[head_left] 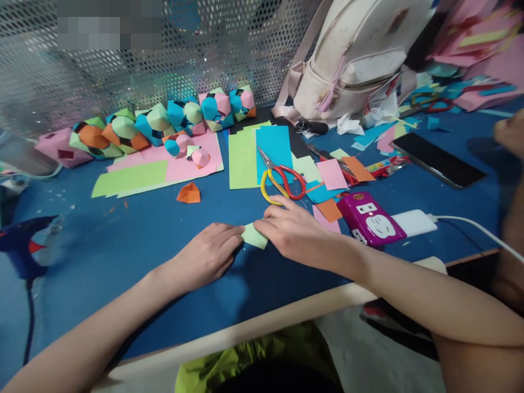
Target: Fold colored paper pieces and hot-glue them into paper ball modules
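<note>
A small piece of light green paper (255, 237) lies on the blue table between my two hands. My left hand (215, 246) has its fingers pressed together on the paper's left edge. At the paper's right corner, the fingertips of my right hand (289, 225) pinch it. Just beyond my right hand are scissors (282, 177) with one yellow and one red handle, resting on blue and green sheets. A folded orange paper piece (189, 192) sits farther left. My palms cover part of the green paper's edges.
Folded paper balls (153, 123) line the mesh panel at the back. A blue glue gun (27, 245) stands at left. To the right are a purple power socket (370, 218), a phone (438, 159) and a backpack (356, 60). Another person's hand (511, 134) shows at the right edge.
</note>
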`<state>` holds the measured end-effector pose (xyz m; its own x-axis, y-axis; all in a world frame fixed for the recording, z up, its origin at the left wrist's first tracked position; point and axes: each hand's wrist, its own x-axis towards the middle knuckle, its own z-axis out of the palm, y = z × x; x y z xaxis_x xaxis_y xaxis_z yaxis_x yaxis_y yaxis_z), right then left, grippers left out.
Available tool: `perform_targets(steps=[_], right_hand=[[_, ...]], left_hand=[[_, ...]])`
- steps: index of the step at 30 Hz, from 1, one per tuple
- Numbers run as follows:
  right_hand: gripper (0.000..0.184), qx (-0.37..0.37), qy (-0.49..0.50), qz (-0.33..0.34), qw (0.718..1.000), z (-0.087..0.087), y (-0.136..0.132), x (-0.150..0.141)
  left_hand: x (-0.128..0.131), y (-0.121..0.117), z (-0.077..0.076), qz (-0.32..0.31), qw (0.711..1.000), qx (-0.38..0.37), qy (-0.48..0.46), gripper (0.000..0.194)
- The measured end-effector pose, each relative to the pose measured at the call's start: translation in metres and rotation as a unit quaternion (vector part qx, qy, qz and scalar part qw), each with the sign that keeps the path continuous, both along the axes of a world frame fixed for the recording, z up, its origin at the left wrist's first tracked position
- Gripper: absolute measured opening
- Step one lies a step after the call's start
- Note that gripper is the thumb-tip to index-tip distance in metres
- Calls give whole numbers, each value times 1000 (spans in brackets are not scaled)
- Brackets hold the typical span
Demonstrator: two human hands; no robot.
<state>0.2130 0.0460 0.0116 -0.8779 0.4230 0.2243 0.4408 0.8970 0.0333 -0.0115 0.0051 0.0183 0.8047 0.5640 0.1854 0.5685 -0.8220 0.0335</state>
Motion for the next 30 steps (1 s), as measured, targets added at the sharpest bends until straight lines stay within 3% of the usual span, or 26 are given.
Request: perform_targets(steps=[7, 11, 18, 21, 23, 25, 28, 30], right_hand=[[26, -15, -37, -98, 994, 6, 12, 13], [26, -43, -1, -135, 990, 8, 17, 11], [30, -97, 63, -33, 993, 4, 8, -2], [29, -138, 109, -72, 982, 6, 7, -4], [26, -193, 171, -143, 955, 8, 7, -5], [27, -281, 234, -205, 908, 11, 6, -7], [47, -410, 287, -233, 834, 12, 2, -14], [55, -461, 308, -226, 801, 10, 0, -19]], left_hand=[[-3, 2, -1, 52, 997, -28, -45, 17], [-2, 4, -6, 67, 995, -22, -72, 13], [5, 10, -17, 100, 989, -3, -112, 12], [8, 11, -15, 150, 975, -28, -163, 14], [10, 10, -11, 214, 949, -60, -222, 14], [13, 7, -7, 280, 913, -89, -282, 14], [18, 4, -2, 341, 855, -136, -365, 12], [21, 2, -1, 359, 814, -179, -421, 11]])
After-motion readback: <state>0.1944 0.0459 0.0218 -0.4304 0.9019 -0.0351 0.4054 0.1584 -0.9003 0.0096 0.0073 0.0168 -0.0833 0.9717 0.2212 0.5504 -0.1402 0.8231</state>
